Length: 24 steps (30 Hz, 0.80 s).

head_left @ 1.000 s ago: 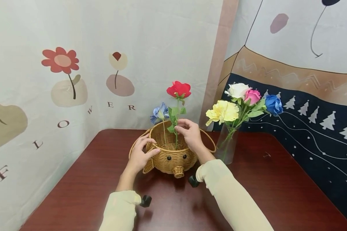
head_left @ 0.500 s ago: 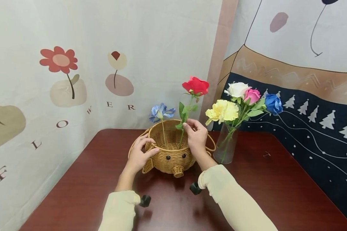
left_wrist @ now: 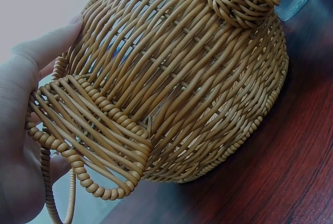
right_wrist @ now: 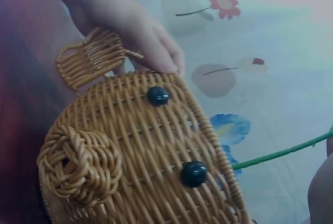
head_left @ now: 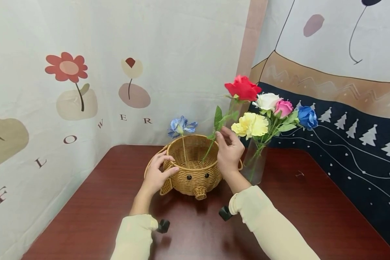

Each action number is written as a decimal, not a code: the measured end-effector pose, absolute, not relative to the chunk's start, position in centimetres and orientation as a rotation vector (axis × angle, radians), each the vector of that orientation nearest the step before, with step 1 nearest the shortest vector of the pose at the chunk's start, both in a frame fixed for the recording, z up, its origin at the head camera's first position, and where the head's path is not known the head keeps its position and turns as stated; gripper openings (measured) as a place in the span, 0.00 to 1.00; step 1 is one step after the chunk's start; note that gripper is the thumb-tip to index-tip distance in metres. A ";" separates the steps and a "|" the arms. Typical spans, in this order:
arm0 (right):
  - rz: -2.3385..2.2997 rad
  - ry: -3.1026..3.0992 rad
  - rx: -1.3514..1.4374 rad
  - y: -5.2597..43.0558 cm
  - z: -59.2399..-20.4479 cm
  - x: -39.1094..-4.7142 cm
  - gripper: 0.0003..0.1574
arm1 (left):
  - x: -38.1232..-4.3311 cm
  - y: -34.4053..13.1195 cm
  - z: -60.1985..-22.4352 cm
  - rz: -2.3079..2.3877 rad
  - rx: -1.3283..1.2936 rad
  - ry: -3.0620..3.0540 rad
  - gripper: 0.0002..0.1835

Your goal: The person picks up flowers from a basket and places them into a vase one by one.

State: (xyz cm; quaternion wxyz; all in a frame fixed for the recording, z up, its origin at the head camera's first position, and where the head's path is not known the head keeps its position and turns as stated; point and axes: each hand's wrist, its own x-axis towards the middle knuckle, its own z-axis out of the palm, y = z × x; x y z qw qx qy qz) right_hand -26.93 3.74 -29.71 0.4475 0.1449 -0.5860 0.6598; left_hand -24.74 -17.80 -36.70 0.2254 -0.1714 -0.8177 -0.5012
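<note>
A wicker basket (head_left: 195,180) with black bead eyes and a woven snout stands on the table. My left hand (head_left: 156,173) grips its left rim, thumb on the outside above the woven ear (left_wrist: 93,135). Between thumb and fingers, my right hand (head_left: 230,153) pinches the green stem of a red artificial rose (head_left: 243,88) above the basket's right rim. That rose leans right, and its stem's lower end (right_wrist: 281,153) reaches down inside the basket. A blue artificial flower (head_left: 181,126) on a thin stem stands in the basket's left part.
Right of the basket, a clear vase (head_left: 255,169) holds a yellow flower (head_left: 251,125), a white rose (head_left: 267,102), a pink rose (head_left: 284,108) and a blue rose (head_left: 307,117). The dark red table (head_left: 295,216) ends at printed wall cloths (head_left: 169,54) behind.
My right hand has moved right with the red rose, which has risen and now tilts toward the vase. The left hand and the basket stay in place.
</note>
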 end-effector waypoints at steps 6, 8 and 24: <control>1.648 -1.338 0.332 5.1 -29.2 -27.3 0.11 | -26.5 -18.6 -38.5 -1.368 -0.451 -2.275 0.17; 1.672 -1.324 0.304 5.6 -29.1 -27.6 0.11 | -26.9 -18.8 -39.0 -1.356 -0.437 -2.283 0.18; 1.645 -1.325 0.343 8.5 -27.8 -26.2 0.14 | -25.0 -18.0 -37.1 -1.376 -0.453 -2.262 0.17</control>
